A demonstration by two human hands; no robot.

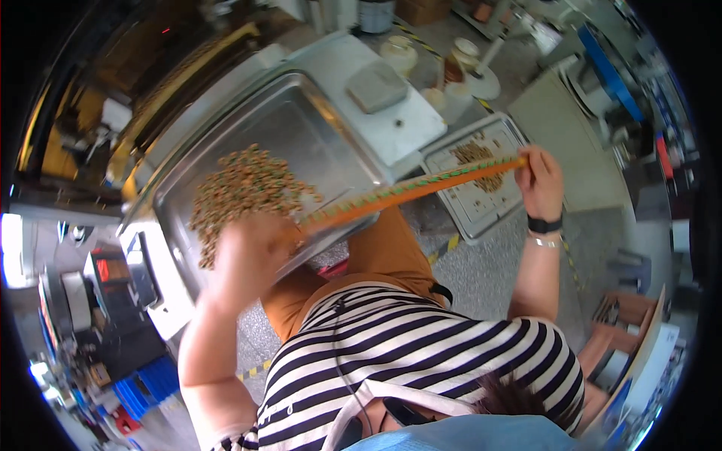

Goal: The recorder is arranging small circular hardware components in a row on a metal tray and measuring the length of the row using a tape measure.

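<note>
A long, narrow orange strip (pixel 406 193) spans the space in front of my body, with a row of small green pieces along its upper edge. My right hand (pixel 540 184) is closed around its right end, which is tilted slightly higher. At the other end is my left hand (pixel 256 252), smeared by motion, so its fingers and any grip on the strip are unclear. Just beyond the left hand, a heap of small brown and green pieces (pixel 252 184) lies in a large metal tray (pixel 331 158).
A smaller, pale tray (pixel 470 214) beneath the strip's right half holds small brown pieces (pixel 477 154). A grey lidded box (pixel 376 86) sits on the white surface beyond the large tray. Pale jars (pixel 398 54) stand farther back. Blue bins (pixel 147 387) are at lower left.
</note>
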